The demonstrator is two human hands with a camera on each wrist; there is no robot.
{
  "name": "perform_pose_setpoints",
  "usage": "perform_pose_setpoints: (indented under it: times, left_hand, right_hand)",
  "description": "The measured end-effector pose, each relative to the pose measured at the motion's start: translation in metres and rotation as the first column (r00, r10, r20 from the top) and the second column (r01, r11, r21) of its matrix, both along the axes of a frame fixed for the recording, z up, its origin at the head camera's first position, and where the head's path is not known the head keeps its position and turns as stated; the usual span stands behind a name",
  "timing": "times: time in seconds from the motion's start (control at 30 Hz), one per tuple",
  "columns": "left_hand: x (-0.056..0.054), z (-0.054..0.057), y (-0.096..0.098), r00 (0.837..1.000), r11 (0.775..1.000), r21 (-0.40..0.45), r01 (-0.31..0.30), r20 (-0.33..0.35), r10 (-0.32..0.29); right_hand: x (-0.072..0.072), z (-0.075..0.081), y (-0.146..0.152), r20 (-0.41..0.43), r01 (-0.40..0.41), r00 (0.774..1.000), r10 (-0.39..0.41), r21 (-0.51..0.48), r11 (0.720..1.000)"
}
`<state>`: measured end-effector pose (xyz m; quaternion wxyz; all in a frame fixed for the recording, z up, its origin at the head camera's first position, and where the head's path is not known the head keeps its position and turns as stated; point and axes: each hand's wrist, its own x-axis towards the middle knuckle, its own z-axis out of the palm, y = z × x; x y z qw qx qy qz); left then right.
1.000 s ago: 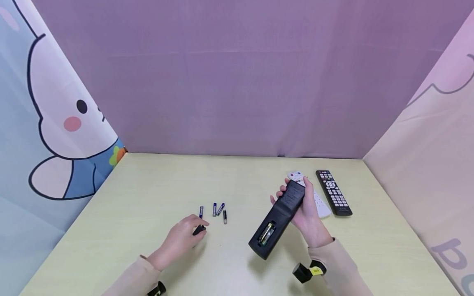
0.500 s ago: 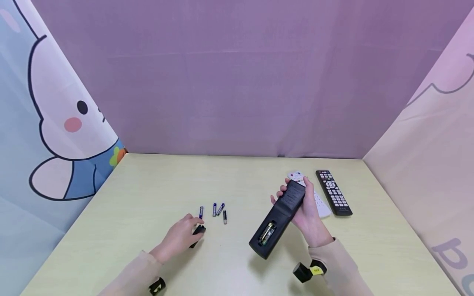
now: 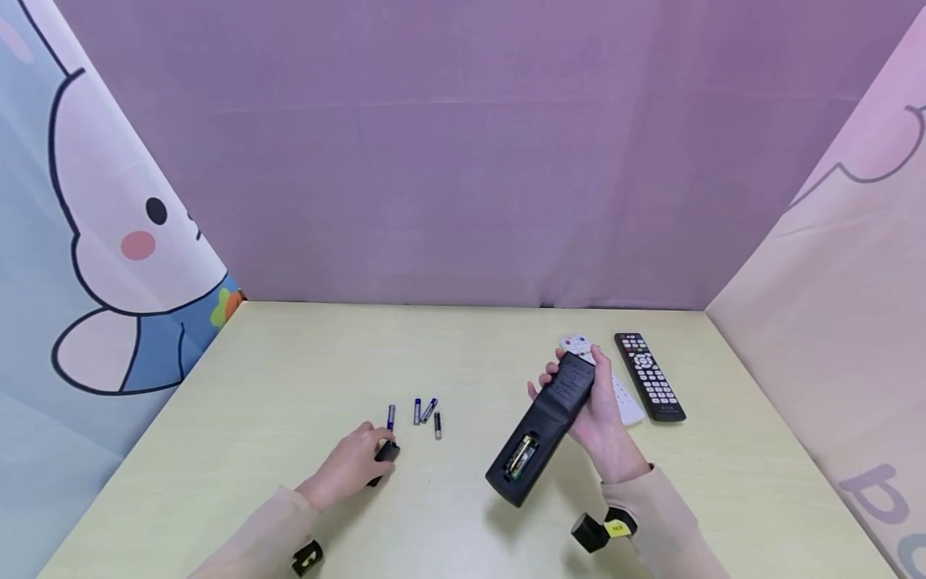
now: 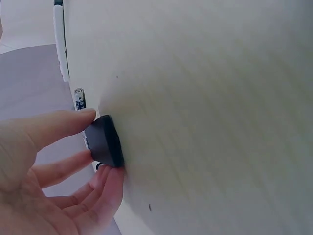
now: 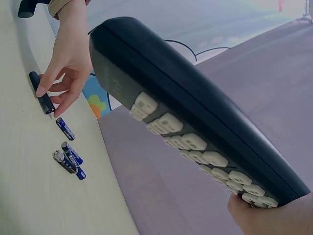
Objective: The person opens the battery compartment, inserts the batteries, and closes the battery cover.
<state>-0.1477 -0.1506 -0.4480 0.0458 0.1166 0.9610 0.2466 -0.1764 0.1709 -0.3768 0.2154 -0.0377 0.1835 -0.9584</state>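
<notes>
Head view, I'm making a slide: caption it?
Right hand holds a long black plastic remote, battery bay exposed; left hand pinches a small black piece near slim blue-silver batteries.

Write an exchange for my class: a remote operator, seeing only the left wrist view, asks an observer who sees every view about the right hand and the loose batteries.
Operator: I see the left hand holding a black piece. What is the right hand holding?
Observer: A black remote, open at the back.
Operator: How many loose batteries lie on the table?
Observer: The head view shows four.
</notes>
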Motion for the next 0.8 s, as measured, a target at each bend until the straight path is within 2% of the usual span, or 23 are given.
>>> perform_pose_setpoints:
  times: [0.23,0.47,0.8]
  left_hand:
    - [-0.0015,0.0011,0.0006,1.000,1.000,0.005,0.001,0.019,-0.001]
    - [-0.0016,0.0010,0.0027,1.000,1.000,0.031,0.002,-0.002,-0.001]
    - [-0.0014,0.0072,0.0039,0.999,0.984,0.173,-0.039,0.032,0.034]
  right_hand:
    - [-0.0008,0.0003,-0.0003,0.013,0.003,1.000,-0.003,0.003,1.000]
    - [-0.0012,0.0004,-0.0003,0.020,0.006,1.000,-0.006,0.009,1.000]
    - [-0.0012,-0.0002,-0.0008,0.030,0.011,0.999,-0.011,0.014,1.000]
